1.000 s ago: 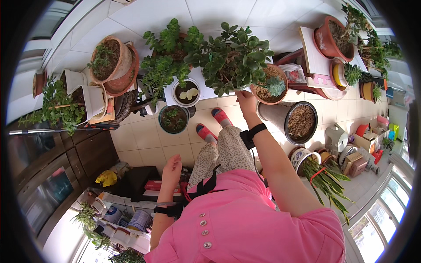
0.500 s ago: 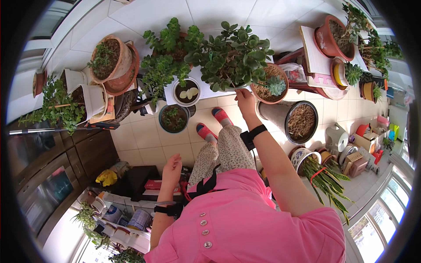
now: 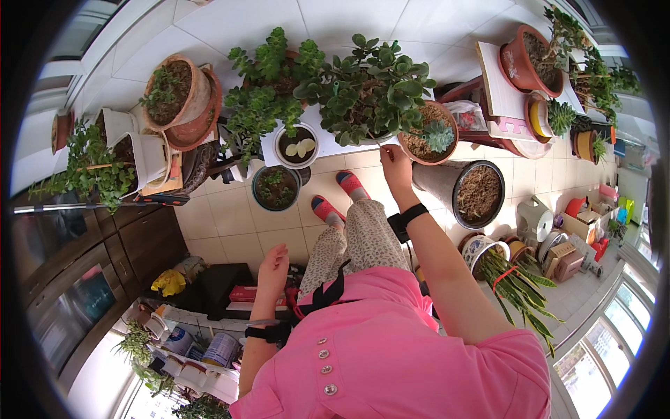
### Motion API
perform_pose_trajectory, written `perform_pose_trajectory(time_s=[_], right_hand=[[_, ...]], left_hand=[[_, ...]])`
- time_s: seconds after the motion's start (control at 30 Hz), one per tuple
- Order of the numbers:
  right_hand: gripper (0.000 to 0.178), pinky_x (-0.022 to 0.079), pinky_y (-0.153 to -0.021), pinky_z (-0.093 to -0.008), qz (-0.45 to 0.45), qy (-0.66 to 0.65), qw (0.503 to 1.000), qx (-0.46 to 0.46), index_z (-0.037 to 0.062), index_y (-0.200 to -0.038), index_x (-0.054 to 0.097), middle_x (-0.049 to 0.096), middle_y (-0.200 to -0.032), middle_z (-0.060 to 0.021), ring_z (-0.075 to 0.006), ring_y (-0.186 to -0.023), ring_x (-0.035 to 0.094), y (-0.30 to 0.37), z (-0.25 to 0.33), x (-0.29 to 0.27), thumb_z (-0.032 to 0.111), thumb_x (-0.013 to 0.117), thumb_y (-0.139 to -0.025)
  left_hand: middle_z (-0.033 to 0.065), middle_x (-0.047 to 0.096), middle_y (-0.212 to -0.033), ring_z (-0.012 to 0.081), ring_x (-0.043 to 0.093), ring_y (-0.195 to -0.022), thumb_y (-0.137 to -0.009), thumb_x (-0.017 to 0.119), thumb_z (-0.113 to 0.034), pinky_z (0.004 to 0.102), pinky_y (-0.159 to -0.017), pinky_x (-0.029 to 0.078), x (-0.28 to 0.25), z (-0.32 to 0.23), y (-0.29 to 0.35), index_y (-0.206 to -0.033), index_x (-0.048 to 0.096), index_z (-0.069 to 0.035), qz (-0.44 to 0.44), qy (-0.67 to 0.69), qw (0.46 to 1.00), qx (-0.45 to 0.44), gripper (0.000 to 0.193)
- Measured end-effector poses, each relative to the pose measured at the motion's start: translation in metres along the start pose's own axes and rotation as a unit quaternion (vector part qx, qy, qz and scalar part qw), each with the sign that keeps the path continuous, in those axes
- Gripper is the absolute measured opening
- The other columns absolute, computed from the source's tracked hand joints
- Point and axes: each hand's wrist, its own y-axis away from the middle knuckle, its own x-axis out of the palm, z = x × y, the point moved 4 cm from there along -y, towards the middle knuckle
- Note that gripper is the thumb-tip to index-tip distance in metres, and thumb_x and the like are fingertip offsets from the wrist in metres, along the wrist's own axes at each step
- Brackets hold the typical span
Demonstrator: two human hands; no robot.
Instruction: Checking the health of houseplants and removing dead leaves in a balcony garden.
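My right hand [image 3: 396, 166] is at the front edge of the white table [image 3: 329, 151], fingers pinched together. A thin sliver shows at the fingertips, too small to name. Just beyond is a bushy jade plant [image 3: 370, 87], its pot mostly hidden by leaves. Beside my hand on the right sits a terracotta pot [image 3: 452, 148] of grainy soil with a pale rosette succulent [image 3: 437, 135]. My left hand [image 3: 274, 264] hangs in the air near my hip, holding nothing, fingers loosely apart. A white pot [image 3: 298, 165] with several pale cut pieces on dark soil stands left of the jade plant.
On the tiled floor are a round pot with a small plant [image 3: 276, 188] and a tall pot of dry soil [image 3: 479, 194]. Clay pots [image 3: 171, 91] stand at the left. A snake plant [image 3: 513, 279] leans near my right elbow. A stand with pots [image 3: 499, 98] is at the right.
My right hand has drawn back slightly toward me and right, away from the jade plant's pot. My left hand stays where it was.
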Motion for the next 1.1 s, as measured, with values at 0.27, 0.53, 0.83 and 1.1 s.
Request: perform_pose_trajectory(time_s=[0.27,0.53,0.83,1.1], right_hand=[[0.024,0.047,-0.066,-0.0371,-0.048,0.006,0.998,-0.046,0.0005,-0.096,0.064,0.065,-0.082,-0.0141,-0.0273,-0.073,0.062,0.013,-0.026,-0.02,0.023,0.058,-0.088],[0.024,0.047,-0.064,-0.0399,-0.023,0.055,0.998,-0.007,0.0021,-0.094,0.064,0.065,-0.08,-0.0162,-0.0325,-0.073,0.062,0.011,-0.012,-0.022,0.024,0.056,-0.089],[0.021,0.048,-0.063,-0.0423,-0.017,0.143,0.989,-0.041,0.0061,-0.094,0.065,0.065,-0.083,-0.0157,-0.0339,-0.074,0.062,0.027,-0.01,-0.045,0.024,0.055,-0.089],[0.022,0.049,-0.067,-0.0432,-0.075,0.12,0.99,-0.008,0.0028,-0.092,0.064,0.065,-0.081,-0.0179,-0.0363,-0.075,0.062,0.022,-0.004,-0.043,0.022,0.054,-0.088]], left_hand=[[0.0157,0.064,-0.108,0.0197,0.061,-0.096,-0.089,0.051,-0.008,0.0294,-0.084,0.046,-0.002,-0.008,0.0,-0.121,0.053,-0.002,-0.001,-0.007,1.0,0.007,0.033],[0.0155,0.064,-0.107,0.0204,0.061,-0.098,-0.09,0.051,-0.009,0.0295,-0.084,0.046,-0.005,-0.011,0.003,-0.119,0.054,-0.002,-0.007,-0.006,1.0,0.01,0.03],[0.0152,0.064,-0.108,0.0202,0.061,-0.097,-0.091,0.051,-0.01,0.0298,-0.085,0.046,-0.008,-0.008,0.002,-0.12,0.054,-0.002,-0.01,-0.014,0.999,0.029,0.031],[0.0157,0.064,-0.107,0.0206,0.061,-0.097,-0.091,0.051,-0.012,0.03,-0.084,0.046,-0.011,0.006,0.005,-0.12,0.054,-0.002,-0.012,-0.002,1.0,0.025,0.031]])
